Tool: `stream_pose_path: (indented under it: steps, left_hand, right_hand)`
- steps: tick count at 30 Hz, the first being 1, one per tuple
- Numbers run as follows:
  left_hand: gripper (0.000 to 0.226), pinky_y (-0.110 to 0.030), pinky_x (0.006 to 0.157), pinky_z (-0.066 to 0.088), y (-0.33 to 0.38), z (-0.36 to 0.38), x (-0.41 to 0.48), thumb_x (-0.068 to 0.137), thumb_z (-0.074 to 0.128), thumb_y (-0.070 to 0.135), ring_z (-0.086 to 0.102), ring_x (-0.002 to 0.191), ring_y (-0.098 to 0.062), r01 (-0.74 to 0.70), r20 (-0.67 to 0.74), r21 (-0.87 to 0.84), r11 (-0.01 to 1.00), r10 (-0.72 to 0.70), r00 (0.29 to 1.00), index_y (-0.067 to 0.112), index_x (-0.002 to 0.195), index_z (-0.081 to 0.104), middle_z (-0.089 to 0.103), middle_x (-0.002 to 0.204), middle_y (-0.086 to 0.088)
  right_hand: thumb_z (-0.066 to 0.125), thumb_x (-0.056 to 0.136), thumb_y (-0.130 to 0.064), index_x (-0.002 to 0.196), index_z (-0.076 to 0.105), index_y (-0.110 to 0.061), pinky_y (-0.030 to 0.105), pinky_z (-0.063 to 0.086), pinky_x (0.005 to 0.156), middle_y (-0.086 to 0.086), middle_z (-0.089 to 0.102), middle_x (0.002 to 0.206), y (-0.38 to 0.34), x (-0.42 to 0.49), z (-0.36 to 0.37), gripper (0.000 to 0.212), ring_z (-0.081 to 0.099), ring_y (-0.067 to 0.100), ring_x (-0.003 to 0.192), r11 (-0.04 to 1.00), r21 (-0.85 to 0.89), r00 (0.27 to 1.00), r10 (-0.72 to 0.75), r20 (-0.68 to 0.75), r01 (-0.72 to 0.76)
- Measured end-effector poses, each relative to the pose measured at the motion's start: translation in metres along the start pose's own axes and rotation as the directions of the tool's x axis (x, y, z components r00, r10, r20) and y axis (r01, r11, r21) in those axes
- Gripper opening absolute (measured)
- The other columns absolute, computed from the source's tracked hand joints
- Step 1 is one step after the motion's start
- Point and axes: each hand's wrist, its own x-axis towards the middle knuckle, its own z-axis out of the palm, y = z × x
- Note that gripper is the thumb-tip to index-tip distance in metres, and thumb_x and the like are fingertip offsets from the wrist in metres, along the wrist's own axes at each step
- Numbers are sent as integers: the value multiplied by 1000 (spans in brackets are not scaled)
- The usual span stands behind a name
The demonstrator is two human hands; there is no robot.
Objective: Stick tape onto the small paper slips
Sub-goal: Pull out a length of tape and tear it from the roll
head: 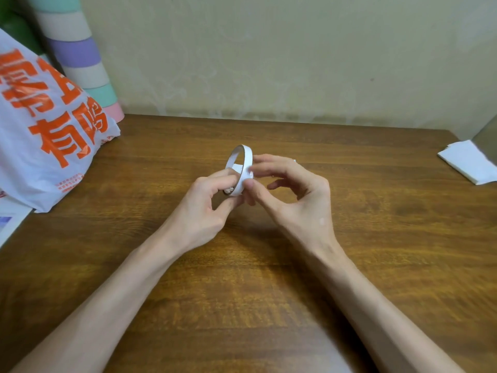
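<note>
A thin white roll of tape [247,155] stands upright on edge above the middle of the wooden table [376,238]. My left hand [207,208] grips its lower part, fingers curled round the ring. My right hand [293,195] meets the roll from the right, with thumb and forefinger pinching at the tape's outer face; whether a free end is lifted is too small to tell. A stack of white paper slips [469,161] lies at the table's far right edge, well apart from both hands.
A white plastic bag with orange print [45,125] leans at the far left. Behind it stands a roll striped in pastel colours [80,55]. A white sheet [10,224] pokes out under the bag. A wall closes the table's far side.
</note>
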Motion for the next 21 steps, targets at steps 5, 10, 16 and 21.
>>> stream_pose_path:
  steps: [5, 10, 16, 21]
  left_hand:
    - [23, -35, 103, 55, 1, 1, -1, 99, 60, -9, 67, 120, -17, 27, 5, -30, 999, -27, 1000, 9, 98, 75, 74, 114, -5]
    - [40, -31, 94, 55, 5, -1, -1, 95, 53, -18, 69, 103, -17, 44, 43, -7, 999, -43, 998, 17, 85, 68, 70, 93, 7]
    - [43, -46, 94, 50, 11, -9, -3, 95, 52, -17, 63, 101, -25, 46, 128, 38, 998, -51, 991, 22, 85, 68, 66, 95, 0]
    - [32, -30, 103, 52, 13, -17, 0, 98, 63, -7, 68, 112, -15, 36, 38, -50, 998, -34, 999, 22, 109, 73, 73, 106, 9]
  right_hand:
    - [80, 91, -4, 123, 71, -9, 50, 60, 88, 7, 76, 110, -7, 2, 1, 34, 76, 23, 91, 969, 166, 983, 178, 42, -182]
    - [77, 94, -7, 123, 71, -12, 47, 60, 92, 7, 78, 105, -6, 5, -3, 30, 75, 24, 96, 961, 179, 977, 207, 44, -211]
    - [68, 95, -31, 121, 74, -40, 27, 50, 92, -4, 57, 117, 3, 11, -12, 28, 58, 12, 113, 985, -152, 983, 108, 147, -86]
    - [73, 98, -17, 96, 77, -17, 29, 49, 86, -10, 69, 107, 5, 17, -25, 4, 64, 10, 105, 994, -8, 972, 111, 207, -112]
